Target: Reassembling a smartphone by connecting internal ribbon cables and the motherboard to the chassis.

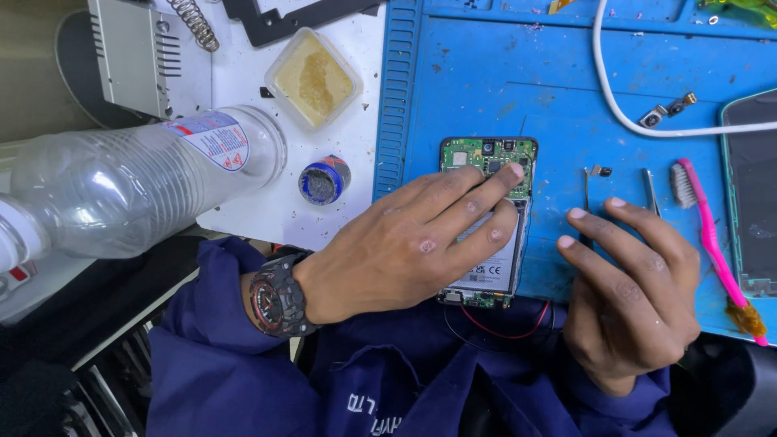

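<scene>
An opened phone with a bare green circuit board and a white-labelled battery lies on the blue work mat. My left hand, a dark watch on its wrist, rests flat on the phone, fingertips on the board. My right hand lies just right of the phone, fingers spread over the mat, fingertips next to metal tweezers. Neither hand grips anything. A thin red wire runs from under the phone's near end.
A clear plastic bottle lies at left. A tray of yellowish sponge and a small round tin sit on the white surface. A pink toothbrush, a white cable, small loose parts and another phone lie right.
</scene>
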